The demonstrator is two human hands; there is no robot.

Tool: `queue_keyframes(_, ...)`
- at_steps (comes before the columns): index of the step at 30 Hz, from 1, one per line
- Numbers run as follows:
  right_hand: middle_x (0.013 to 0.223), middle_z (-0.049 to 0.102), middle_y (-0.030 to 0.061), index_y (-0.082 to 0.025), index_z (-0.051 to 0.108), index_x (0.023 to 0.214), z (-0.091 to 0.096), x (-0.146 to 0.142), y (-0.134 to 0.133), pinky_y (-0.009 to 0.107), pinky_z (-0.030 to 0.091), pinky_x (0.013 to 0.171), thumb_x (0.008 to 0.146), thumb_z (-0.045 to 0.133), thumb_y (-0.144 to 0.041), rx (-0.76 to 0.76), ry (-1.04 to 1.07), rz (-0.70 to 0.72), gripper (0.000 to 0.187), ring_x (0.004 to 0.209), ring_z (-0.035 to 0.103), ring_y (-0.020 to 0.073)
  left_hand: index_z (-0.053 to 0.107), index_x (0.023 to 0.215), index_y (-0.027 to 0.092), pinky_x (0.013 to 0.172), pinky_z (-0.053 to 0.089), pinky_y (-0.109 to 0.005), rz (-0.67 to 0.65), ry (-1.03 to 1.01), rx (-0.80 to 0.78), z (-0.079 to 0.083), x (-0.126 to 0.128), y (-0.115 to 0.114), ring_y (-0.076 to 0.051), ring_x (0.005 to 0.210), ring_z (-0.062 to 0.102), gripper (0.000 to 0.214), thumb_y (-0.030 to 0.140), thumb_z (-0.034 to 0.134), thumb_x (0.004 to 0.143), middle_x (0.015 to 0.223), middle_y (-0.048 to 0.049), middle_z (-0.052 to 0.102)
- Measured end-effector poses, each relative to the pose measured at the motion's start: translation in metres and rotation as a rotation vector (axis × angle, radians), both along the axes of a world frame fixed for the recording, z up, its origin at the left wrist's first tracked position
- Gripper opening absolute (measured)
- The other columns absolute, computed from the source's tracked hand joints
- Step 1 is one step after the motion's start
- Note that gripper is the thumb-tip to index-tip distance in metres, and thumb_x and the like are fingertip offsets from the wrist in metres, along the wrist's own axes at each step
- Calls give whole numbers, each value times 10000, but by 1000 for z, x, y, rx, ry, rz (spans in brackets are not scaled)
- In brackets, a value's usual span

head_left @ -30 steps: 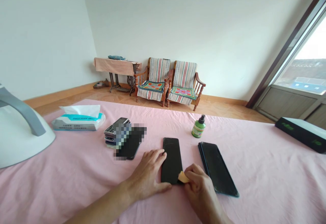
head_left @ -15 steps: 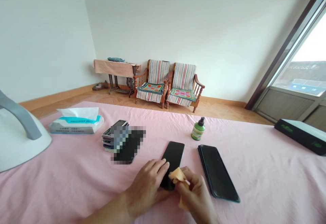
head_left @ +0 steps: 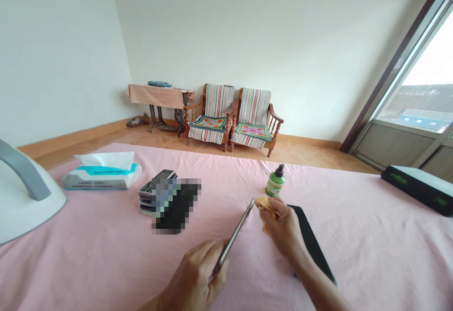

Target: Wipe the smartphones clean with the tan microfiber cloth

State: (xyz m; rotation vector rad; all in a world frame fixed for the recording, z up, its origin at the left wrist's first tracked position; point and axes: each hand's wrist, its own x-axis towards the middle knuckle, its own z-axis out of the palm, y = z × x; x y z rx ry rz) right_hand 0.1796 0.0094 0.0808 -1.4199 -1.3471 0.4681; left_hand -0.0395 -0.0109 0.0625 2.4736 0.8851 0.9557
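My left hand (head_left: 200, 273) grips a phone (head_left: 235, 235) by its lower end, turned up so that its thin edge faces me. Pinched in my right hand (head_left: 285, 228) is a crumpled yellow cloth (head_left: 266, 209), close beside the phone's upper end; I cannot tell whether they touch. Partly hidden behind my right forearm, a dark phone (head_left: 314, 245) lies on the pink cloth cover. A green spray bottle (head_left: 275, 182) with a black top stands just beyond my right hand.
On the pink-covered table (head_left: 116, 264), a stack of phones (head_left: 155, 188) sits left of centre, partly blurred by pixels. A tissue pack (head_left: 101, 174) and a white appliance with a grey handle (head_left: 24, 193) are further left. At the right edge lies a black-sided box (head_left: 417, 188).
The phone has been lifted from lying flat and tilted onto its edge in my left hand. My right hand has moved up and right with the cloth, near the phone's far end.
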Motion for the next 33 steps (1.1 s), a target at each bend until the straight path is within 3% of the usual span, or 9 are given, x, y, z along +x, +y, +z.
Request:
queue_keyframes(5,807,540,31,-159,608,694,-13,2,14,181,366,434,820,509,-257,-10,-28,23,187,545,452,92,580,1126,231,703,556,-277,44,34,53,-6,3,0,-197,749,663,329,98,428,866,816,-33,633)
queue_keyframes(10,829,556,53,-184,612,712,-18,-21,-9,190,438,551,850,450,-148,156,-238,99,215,702,547,135,527,1235,217,657,565,-249,34,-7,130,-22,4,5,-181,688,655,415,90,429,851,785,-35,626)
queue_keyframes(12,867,565,59,-196,631,816,-18,-31,-19,205,474,638,829,429,-79,245,-307,152,235,751,572,140,481,1291,208,668,566,-246,16,-1,124,-29,4,7,-182,708,656,453,85,420,859,799,-42,626)
queue_keyframes(14,907,567,63,-202,634,913,-19,-36,-23,207,487,680,800,430,-37,280,-342,202,285,779,584,139,443,1330,205,684,565,-248,0,3,111,-34,3,9,-184,740,657,475,83,408,871,822,-49,625)
queue_keyframes(16,893,567,60,-196,625,861,-18,-33,-20,199,482,654,798,433,-34,276,-334,162,259,765,579,137,428,1342,205,684,564,-256,-11,-7,123,-37,3,9,-185,738,654,475,89,399,882,823,-49,619)
queue_keyframes(20,817,563,49,-190,574,694,-16,-22,-8,207,458,602,826,447,-76,245,-310,25,216,705,554,135,460,1311,212,638,557,-256,3,-5,146,-35,4,7,-176,671,639,440,105,398,889,776,-34,594)
queue_keyframes(26,864,572,54,-197,611,816,-17,-33,-18,208,467,647,808,414,-32,272,-305,125,257,762,577,137,496,1254,219,672,566,-250,30,24,104,-23,4,4,-185,737,664,411,83,412,876,814,-40,622)
queue_keyframes(33,845,576,51,-192,586,716,-15,-21,-3,225,462,669,835,445,-68,247,-337,23,222,747,564,140,522,1210,243,724,567,-268,56,16,84,-17,3,2,-187,756,672,367,109,432,880,837,-27,637)
